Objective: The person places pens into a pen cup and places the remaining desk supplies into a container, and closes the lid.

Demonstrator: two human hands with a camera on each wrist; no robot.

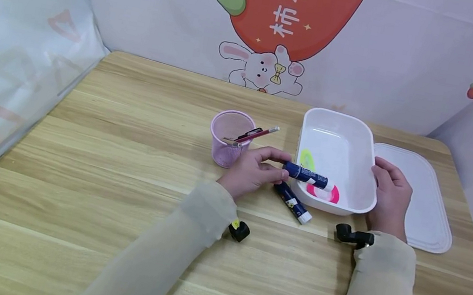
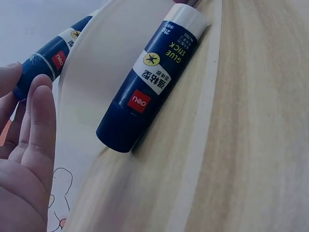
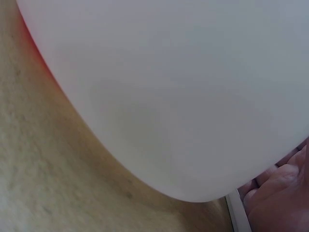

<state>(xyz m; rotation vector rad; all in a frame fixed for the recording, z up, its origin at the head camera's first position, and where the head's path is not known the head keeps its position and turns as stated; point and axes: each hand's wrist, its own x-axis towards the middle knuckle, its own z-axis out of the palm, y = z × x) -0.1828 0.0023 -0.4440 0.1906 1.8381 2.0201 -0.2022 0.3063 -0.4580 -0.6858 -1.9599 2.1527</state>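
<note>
My left hand (image 1: 256, 172) pinches a dark blue glue stick (image 1: 307, 175) by one end, its white cap reaching over the near left part of a white plastic box (image 1: 331, 206). A second glue stick (image 2: 145, 82), labelled deli, lies on the table beside the box, below that hand. At the box's right side, my right hand (image 1: 391, 198) grips the rim, thumb at the top edge; most of its fingers are hidden in the right wrist view. Inside the box are a yellow-green item (image 1: 308, 159) and a bright pink one (image 1: 334, 193), their kind unclear.
Just left of the box stands a pink mesh pen cup (image 1: 226, 155) with a red pencil (image 1: 257, 135) and other pens leaning in it. A white lid (image 1: 429, 213) lies on the wooden table (image 1: 94, 170) at the right. A printed cloth (image 1: 391, 53) hangs behind.
</note>
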